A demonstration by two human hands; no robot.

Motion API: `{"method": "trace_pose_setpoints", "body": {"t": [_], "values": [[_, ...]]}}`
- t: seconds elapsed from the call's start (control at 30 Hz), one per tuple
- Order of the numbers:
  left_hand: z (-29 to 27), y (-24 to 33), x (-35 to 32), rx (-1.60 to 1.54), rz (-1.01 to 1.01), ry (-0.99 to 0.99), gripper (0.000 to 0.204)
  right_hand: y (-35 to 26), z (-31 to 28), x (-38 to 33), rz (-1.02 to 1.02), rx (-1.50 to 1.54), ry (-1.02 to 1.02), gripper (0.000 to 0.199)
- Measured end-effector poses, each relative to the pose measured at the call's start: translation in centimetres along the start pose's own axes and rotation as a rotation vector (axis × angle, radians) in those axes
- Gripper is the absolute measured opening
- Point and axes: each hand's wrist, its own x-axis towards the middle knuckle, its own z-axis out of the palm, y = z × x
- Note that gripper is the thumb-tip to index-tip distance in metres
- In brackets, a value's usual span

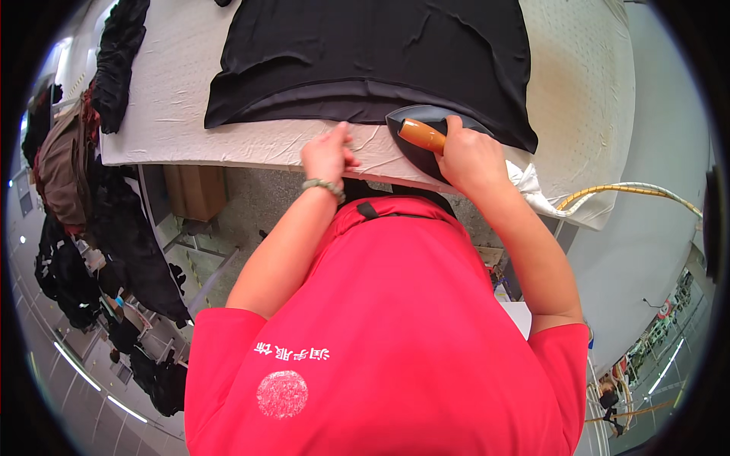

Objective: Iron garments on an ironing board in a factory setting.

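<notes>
Desk (175, 95): carries the black garment (380, 57), spread along its near side. Pressing appears underway: mostly flat, creases remaining. Iron (420, 136): at garment's near-right edge, clamped in right hand's (473, 156) grip. Left hand (325, 158): near garment; grip closure indeterminable.

From my head, above my fingers (340, 137), the wide left fisheye view faces down over my red shirt (380, 304), near enough to take in both forearms (287, 237) and the padded table (582, 91) beyond.

A garment workshop — iron (423, 137), padded table (582, 83), draped dark clothes (135, 239).
</notes>
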Motion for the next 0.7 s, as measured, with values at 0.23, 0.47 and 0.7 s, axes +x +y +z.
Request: {"method": "trace_pose_setpoints", "body": {"t": [0.23, 0.47, 0.7], "values": [[-5.1, 3.0, 2.2, -0.425, 0.184, 0.291, 0.024, -1.0, -0.1, 0.2, 0.004, -0.018, -0.016, 0.042], [-7.3, 3.4, 5.5, -0.395, 0.064, 0.045, 0.021, -2.5, -0.5, 0.6, 0.02, -0.007, -0.017, 0.049], [-9.4, 4.2, 6.4, -0.393, 0.064, 0.037, 0.021, -8.0, 0.2, 2.0, 0.076, 0.071, -0.048, 0.049]]}}
